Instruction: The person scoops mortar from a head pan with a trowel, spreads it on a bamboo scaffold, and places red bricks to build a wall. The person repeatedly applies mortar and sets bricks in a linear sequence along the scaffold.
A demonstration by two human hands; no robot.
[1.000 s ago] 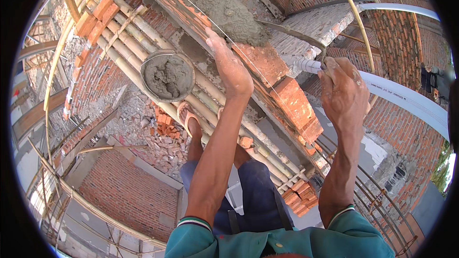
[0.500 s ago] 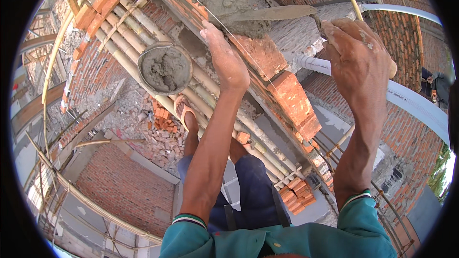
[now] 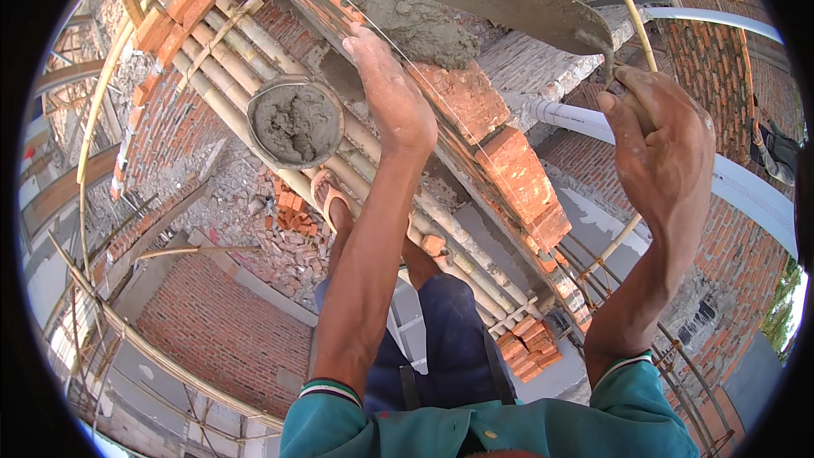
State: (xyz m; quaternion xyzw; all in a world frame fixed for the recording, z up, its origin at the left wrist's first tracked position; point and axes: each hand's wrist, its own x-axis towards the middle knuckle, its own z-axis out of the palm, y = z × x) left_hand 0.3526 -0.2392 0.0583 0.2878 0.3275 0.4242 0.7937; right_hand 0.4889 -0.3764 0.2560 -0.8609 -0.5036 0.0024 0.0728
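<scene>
My right hand [image 3: 666,136] is closed round the handle of a mortar trowel [image 3: 530,10]. The trowel's broad blade, smeared grey, is tilted and points left above the brick wall. Below it, a lumpy bed of wet mortar [image 3: 411,21] lies on the wall top, ending at a laid brick [image 3: 462,97]. My left hand [image 3: 392,97] holds nothing; its fingers are stretched out close together along the wall's near side, beside the mortar. Whether it touches the wall I cannot tell. A taut string [image 3: 386,34] runs along the wall edge past my left fingertips.
A bucket of mortar [image 3: 253,119] stands on the bamboo pole platform [image 3: 454,220] under my feet. Stacked bricks [image 3: 174,17] sit at its far left, more bricks [image 3: 527,348] at lower right. A white pipe [image 3: 577,119] passes behind my right hand. Rubble [image 3: 284,263] lies far below.
My right hand has moved right and slightly nearer to me, and the trowel blade has lifted and turned to show its broad face. The left hand has shifted slightly along the wall, fingers still straight.
</scene>
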